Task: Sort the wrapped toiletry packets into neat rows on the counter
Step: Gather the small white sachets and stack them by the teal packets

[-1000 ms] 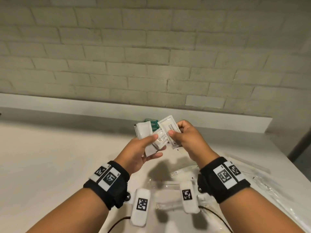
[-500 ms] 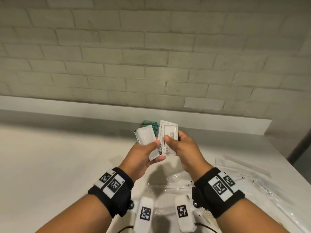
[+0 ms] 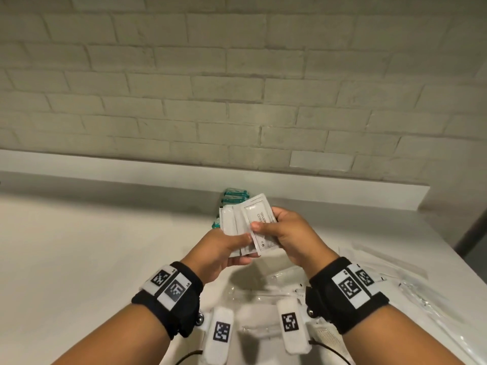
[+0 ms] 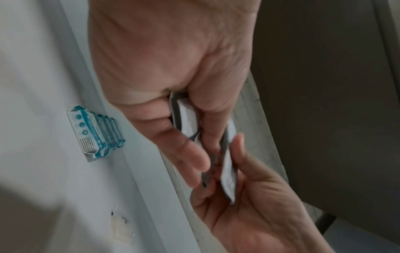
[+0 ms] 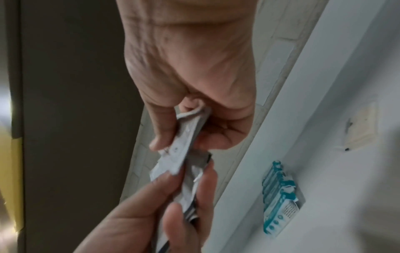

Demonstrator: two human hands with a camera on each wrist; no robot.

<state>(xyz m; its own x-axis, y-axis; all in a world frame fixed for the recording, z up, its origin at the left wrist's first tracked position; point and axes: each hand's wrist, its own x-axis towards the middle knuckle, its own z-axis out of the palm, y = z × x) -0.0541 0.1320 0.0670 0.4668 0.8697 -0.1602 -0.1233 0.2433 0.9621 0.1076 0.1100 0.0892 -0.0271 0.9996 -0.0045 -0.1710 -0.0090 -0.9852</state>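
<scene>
Both hands hold a small stack of white packets above the counter (image 3: 79, 246). My left hand (image 3: 224, 248) grips the plain white packets (image 3: 229, 221) between thumb and fingers. My right hand (image 3: 284, 233) pinches the printed white sachet (image 3: 259, 219) at the front of the stack, thumb on its face. The wrist views show the same stack edge-on: white packets (image 4: 188, 118) in the left hand, sachet (image 5: 184, 137) in the right hand. A row of teal-and-white packets (image 3: 234, 194) lies on the counter by the back ledge, partly hidden behind the stack; the same teal packets (image 4: 95, 133) (image 5: 279, 200) show in the wrist views.
A brick wall (image 3: 237, 88) and a low white ledge (image 3: 105, 169) close the back of the counter. Clear plastic wrappers (image 3: 382, 267) lie at the right and below my wrists. A dark post (image 3: 471, 233) stands past the counter's right end.
The packets went from fanned apart to gathered closer together. Both hands have shifted slightly toward the back ledge, still holding the stack.
</scene>
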